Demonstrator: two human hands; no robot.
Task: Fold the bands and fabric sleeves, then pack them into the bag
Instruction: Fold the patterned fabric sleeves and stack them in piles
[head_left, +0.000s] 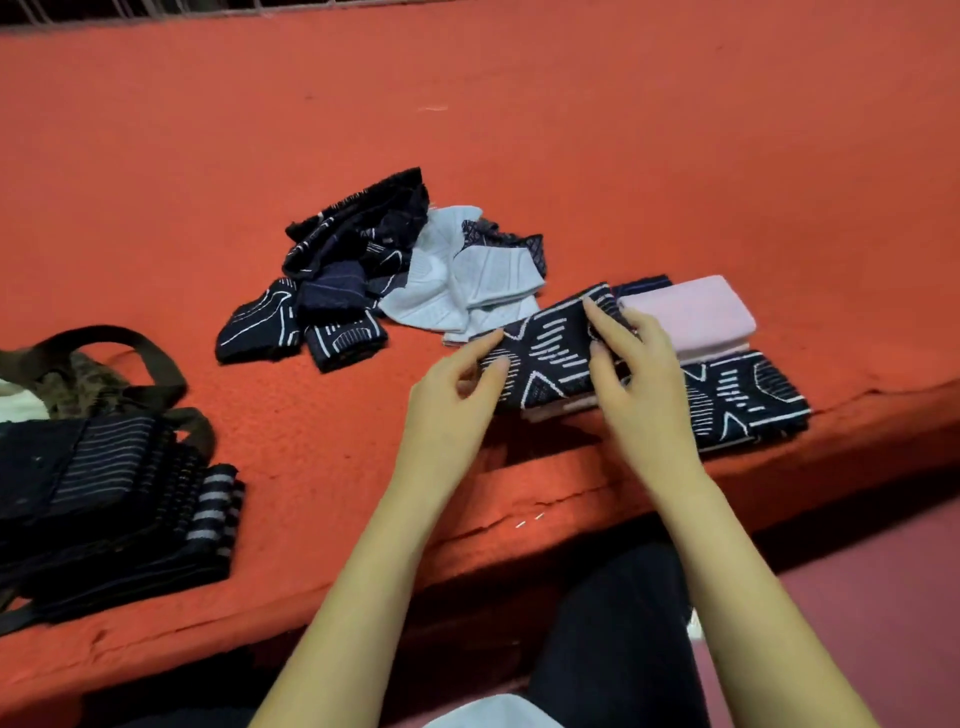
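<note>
A dark navy sleeve with white line patterns (550, 348) lies folded on the red mat, on top of a small stack. My left hand (452, 395) pinches its left edge. My right hand (634, 369) presses and grips its right part. A folded pink piece (696, 312) and another patterned navy piece (743, 395) sit just right of my hands. An unfolded heap of dark pieces (337, 270) and pale blue-white pieces (457, 275) lies behind. The bag (119, 384), camouflage with dark straps, rests at the far left.
A stack of folded dark striped bands (114, 493) lies on the bag's near side at the left. The red mat (519, 130) stretches far back; its front edge (363, 571) drops to a pink floor (857, 597). My dark-clothed legs are below.
</note>
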